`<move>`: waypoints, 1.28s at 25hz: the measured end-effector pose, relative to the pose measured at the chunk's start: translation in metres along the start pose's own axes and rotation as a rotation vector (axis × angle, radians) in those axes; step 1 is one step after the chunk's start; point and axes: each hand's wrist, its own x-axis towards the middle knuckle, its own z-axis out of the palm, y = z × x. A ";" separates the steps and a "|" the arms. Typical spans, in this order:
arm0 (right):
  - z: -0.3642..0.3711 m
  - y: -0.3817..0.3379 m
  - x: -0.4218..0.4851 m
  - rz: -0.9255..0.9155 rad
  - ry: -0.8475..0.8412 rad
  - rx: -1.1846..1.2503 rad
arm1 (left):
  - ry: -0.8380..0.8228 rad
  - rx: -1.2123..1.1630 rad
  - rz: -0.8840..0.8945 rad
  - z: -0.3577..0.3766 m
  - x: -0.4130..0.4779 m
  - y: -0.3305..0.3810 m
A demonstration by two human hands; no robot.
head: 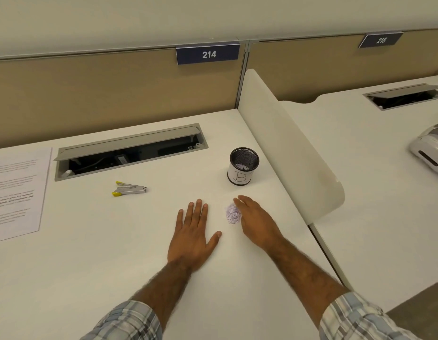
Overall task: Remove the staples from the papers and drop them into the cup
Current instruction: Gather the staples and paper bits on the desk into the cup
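A black wire-mesh cup [244, 166] with a white paper label marked "B" stands upright near the desk's right edge, pale scraps visible inside. A white printed sheet of paper [15, 192] lies flat at the far left, partly out of frame. A silver staple remover with yellow grips [129, 188] lies on its side between them, nearer the paper

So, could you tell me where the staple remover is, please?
The silver, yellow-tipped staple remover lies left of centre on the white desk, between the printed paper and the left hand.
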 end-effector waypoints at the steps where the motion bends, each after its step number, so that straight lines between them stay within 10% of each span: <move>1: -0.003 -0.002 0.004 -0.055 -0.037 -0.038 | 0.003 -0.002 -0.001 0.000 0.000 0.000; 24: 0.003 -0.027 0.004 -0.180 -0.010 -0.367 | 0.006 0.006 -0.004 -0.001 0.000 0.001; 32: 0.003 -0.017 0.011 -0.122 0.038 -0.071 | 0.009 0.000 -0.007 -0.001 0.000 0.001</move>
